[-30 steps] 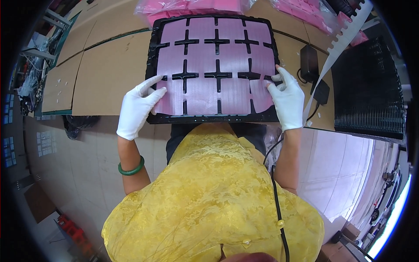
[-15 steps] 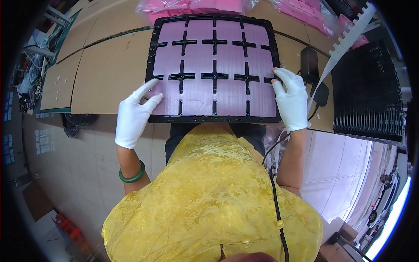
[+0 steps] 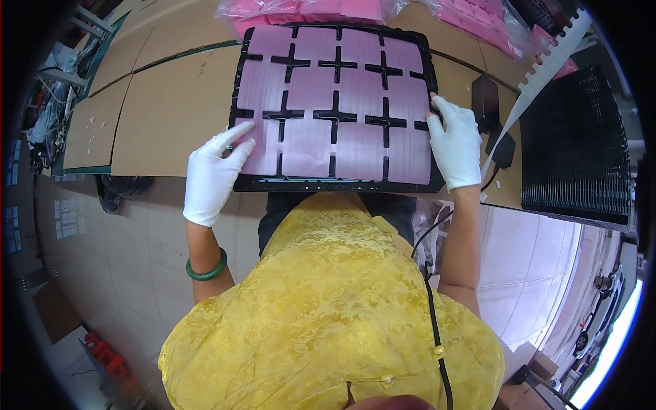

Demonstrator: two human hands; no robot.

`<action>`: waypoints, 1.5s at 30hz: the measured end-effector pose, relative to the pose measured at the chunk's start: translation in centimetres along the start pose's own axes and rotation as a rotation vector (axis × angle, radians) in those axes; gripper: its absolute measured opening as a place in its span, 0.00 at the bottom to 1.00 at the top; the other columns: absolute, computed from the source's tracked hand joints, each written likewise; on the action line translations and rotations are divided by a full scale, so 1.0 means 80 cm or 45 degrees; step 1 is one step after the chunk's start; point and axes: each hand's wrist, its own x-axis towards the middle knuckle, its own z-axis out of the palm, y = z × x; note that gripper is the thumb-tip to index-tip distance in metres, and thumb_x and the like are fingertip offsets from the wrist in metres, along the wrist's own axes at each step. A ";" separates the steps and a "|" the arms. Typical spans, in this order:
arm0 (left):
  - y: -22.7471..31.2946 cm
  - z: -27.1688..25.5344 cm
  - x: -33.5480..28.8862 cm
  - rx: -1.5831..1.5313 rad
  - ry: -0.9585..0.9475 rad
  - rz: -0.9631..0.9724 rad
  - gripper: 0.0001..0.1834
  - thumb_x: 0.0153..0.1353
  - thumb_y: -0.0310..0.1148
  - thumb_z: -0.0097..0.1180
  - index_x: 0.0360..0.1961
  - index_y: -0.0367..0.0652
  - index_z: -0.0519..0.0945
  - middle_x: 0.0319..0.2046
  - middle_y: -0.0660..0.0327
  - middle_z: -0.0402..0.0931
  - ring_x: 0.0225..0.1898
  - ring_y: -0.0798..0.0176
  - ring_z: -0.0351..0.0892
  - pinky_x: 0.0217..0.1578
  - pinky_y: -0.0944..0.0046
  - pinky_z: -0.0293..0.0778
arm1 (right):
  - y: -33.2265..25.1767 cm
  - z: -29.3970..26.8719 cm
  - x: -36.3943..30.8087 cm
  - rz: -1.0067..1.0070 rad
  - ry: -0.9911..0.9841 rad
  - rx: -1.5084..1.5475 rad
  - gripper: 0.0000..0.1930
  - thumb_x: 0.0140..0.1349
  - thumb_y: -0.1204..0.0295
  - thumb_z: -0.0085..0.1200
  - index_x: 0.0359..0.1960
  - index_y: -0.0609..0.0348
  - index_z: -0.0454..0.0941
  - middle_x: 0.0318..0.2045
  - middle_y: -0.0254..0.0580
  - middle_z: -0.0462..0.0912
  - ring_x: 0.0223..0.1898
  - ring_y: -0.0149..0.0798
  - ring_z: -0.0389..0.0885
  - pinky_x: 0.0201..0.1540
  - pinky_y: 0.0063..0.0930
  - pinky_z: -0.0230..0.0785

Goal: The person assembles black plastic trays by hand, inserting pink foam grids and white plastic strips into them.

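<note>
A black plastic tray point(image 3: 342, 186) with raised cross-shaped ribs lies in front of me at the table's edge. Over it is a thin pinkish-purple foam sheet point(image 3: 359, 161) with cross-shaped slots, through which the black ribs show. My left hand point(image 3: 214, 174), in a white glove, grips the sheet's left edge near its lower corner with thumb and index finger. At the right rim, my gloved right hand point(image 3: 456, 143) has thumb and index finger bent against the edge. Whether they hold the sheet or the rim is hidden.
Cardboard point(image 3: 171, 109) covers the table. Black power adapters point(image 3: 486, 102) and a white notched strip point(image 3: 536, 85) lie right of the tray, beside a tall stack of black trays point(image 3: 575, 143). Bagged pink foam point(image 3: 301, 12) lines the back. A black cable point(image 3: 433, 307) hangs over my yellow top.
The sheet has shifted slightly, and its lower left part has moved up off the tray's front rim. My right hand has slid a little farther along the right edge.
</note>
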 end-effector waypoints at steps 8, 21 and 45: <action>0.010 0.003 -0.002 0.076 -0.188 -0.011 0.18 0.64 0.28 0.64 0.57 0.46 0.86 0.32 0.64 0.81 0.31 0.73 0.73 0.37 0.70 0.73 | -0.030 -0.007 0.036 0.302 -0.176 -0.056 0.28 0.63 0.60 0.61 0.65 0.52 0.75 0.33 0.42 0.89 0.40 0.49 0.85 0.50 0.43 0.76; 0.012 0.007 -0.001 -0.007 -0.176 -0.016 0.19 0.64 0.29 0.66 0.56 0.46 0.86 0.30 0.65 0.80 0.27 0.76 0.69 0.31 0.71 0.71 | -0.003 0.012 0.032 0.354 -0.171 0.088 0.28 0.62 0.61 0.61 0.64 0.53 0.77 0.35 0.43 0.88 0.41 0.48 0.85 0.51 0.44 0.75; -0.008 0.000 -0.005 -0.012 -0.040 -0.019 0.19 0.62 0.30 0.67 0.55 0.42 0.85 0.47 0.58 0.86 0.33 0.70 0.73 0.41 0.69 0.76 | 0.009 0.012 0.065 0.352 -0.509 0.151 0.24 0.61 0.47 0.58 0.35 0.59 0.90 0.32 0.52 0.88 0.39 0.53 0.87 0.46 0.40 0.75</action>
